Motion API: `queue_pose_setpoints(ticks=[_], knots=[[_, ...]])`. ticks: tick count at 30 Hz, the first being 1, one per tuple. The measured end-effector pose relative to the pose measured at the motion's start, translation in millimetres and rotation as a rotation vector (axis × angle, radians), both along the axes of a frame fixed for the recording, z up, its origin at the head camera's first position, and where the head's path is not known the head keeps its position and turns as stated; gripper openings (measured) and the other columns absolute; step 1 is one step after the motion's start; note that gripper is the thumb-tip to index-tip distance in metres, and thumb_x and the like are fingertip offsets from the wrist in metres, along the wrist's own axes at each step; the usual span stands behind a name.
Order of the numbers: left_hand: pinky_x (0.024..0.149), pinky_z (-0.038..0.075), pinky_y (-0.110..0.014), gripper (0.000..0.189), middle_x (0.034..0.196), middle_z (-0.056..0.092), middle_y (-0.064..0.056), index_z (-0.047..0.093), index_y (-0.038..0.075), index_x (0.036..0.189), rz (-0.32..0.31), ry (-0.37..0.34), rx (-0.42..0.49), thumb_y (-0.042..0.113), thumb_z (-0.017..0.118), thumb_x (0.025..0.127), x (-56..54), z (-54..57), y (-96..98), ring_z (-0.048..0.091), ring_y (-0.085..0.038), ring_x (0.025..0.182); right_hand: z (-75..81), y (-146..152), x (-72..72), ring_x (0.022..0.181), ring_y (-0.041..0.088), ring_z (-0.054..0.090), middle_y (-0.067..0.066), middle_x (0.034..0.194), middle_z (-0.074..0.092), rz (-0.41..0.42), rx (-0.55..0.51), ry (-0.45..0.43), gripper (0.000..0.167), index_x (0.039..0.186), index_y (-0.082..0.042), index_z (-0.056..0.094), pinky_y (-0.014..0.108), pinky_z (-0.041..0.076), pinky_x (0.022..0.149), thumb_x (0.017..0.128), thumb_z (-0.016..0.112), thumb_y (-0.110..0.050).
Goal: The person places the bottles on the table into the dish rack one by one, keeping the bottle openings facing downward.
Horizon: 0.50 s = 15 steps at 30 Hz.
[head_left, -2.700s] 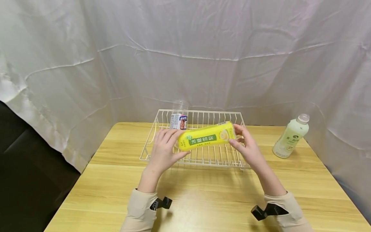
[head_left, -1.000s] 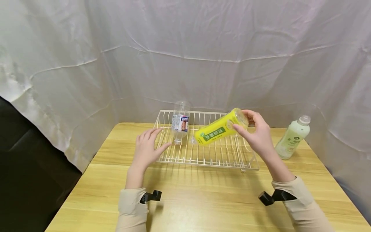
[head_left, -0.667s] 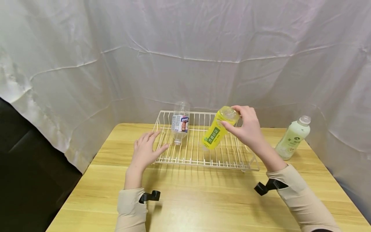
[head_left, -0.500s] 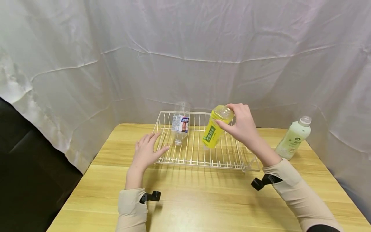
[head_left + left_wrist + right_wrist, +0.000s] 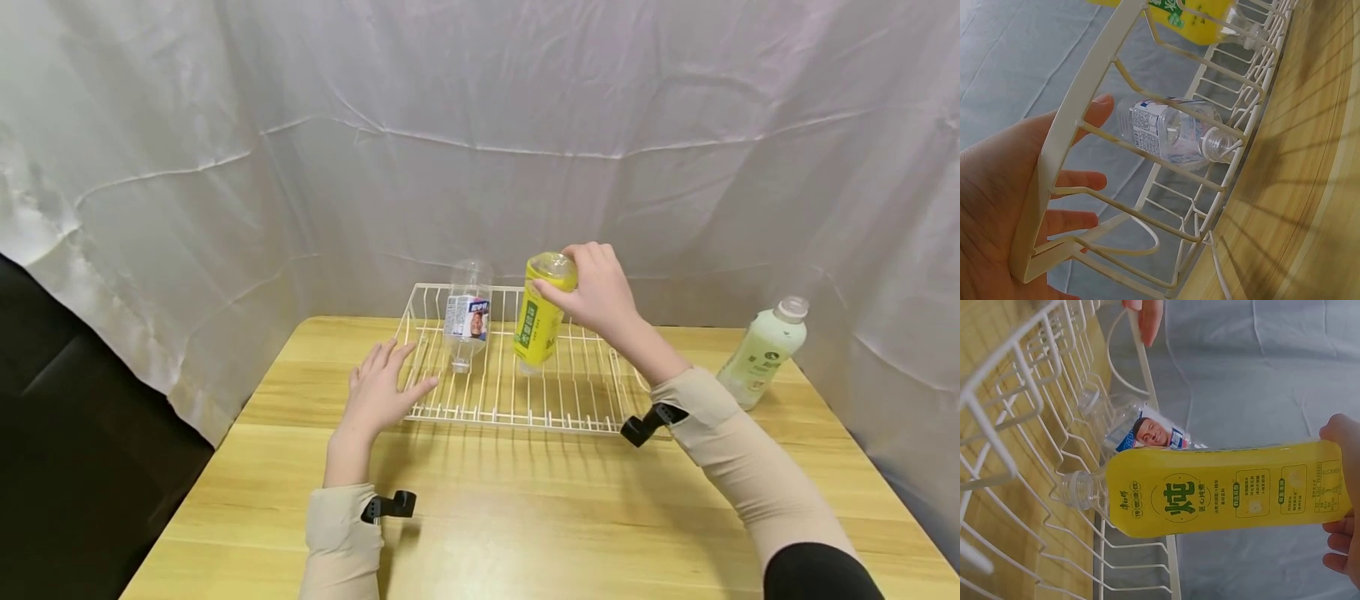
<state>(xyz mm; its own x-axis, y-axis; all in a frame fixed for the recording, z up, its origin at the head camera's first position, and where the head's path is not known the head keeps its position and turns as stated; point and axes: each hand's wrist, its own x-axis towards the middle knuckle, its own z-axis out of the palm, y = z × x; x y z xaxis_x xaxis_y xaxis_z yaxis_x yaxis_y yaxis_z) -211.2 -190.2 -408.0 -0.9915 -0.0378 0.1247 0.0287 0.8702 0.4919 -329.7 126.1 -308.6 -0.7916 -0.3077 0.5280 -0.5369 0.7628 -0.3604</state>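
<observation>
Right hand (image 5: 600, 287) holds yellow bottle (image 5: 542, 317) neck down over rack (image 5: 1063, 134)

The hands are apart. The right hand is clamped on the base end of the yellow bottle, thumb on the near side, fingers round the far side. The bottle tilts, its neck low over the wires in the middle of the rack; whether it touches them I cannot tell. The left hand (image 5: 378, 392) holds nothing: its fingers are spread at the left edge of the rack, and contact with the rim is unclear.

Just left of the yellow bottle, the clear bottle (image 5: 467, 319) leans in the rack, neck down and toward the front, base up by the back edge, near the back left corner. Its label shows a face.

The white wire rack stands along the back edge of the table (image 5: 487, 517). Well apart from it, the green bottle (image 5: 761, 358) stands on the table near the back right corner. A pale curtain (image 5: 480, 125) hangs behind.
</observation>
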Motion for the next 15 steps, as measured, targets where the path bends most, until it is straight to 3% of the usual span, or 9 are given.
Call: queue_pose_setpoints(ticks=[15], knots=[[0.114, -0.002, -0.072, 0.082, 0.166, 0.002, -0.005, 0.021, 0.031, 0.156, -0.031, -0.087, -0.029, 0.07, 0.048, 0.089, 3.2, 2.3, -1.6, -0.003, -0.035, 0.153, -6.5, -18, -27.6, 0.102, 0.031, 0.042, 0.016, 0.11, 0.056, -0.046, 0.046, -0.114, 0.072, 0.12, 0.002, 0.055, 0.044, 0.04, 0.085, 0.085, 0.059, -0.061]])
